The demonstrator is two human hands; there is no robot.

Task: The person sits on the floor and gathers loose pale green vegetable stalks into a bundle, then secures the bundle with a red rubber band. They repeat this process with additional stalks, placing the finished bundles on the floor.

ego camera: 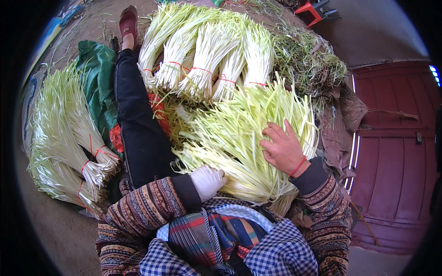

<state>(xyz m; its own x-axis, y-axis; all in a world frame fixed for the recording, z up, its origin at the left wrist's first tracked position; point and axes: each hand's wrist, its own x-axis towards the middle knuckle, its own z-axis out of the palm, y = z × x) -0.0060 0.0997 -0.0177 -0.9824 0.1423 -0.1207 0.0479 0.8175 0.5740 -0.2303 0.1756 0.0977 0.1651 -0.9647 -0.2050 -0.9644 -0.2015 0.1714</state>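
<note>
A loose, fanned-out heap of pale yellow-green leafy stalks [241,131], resembling blanched chives, lies across my lap. My right hand [284,147] is bare, with a red cord at the wrist. It rests on top of the leaves, fingers spread and slightly bent. At the heap's near left edge, my left hand [208,182] wears a white glove and has its fingers curled against the stalks. Its fingertips are hidden, so whether it grips any is unclear. Beyond the heap, several bundles [210,51] of similar stalks lie side by side, tied with red bands.
More tied bundles [65,138] lie at left beside a green woven sack [98,79]. My outstretched trousered leg [138,114] separates them from the heap. Dry plant trimmings [307,58] are piled at back right. A dark red door [390,165] and a red stool [309,13] stand at right.
</note>
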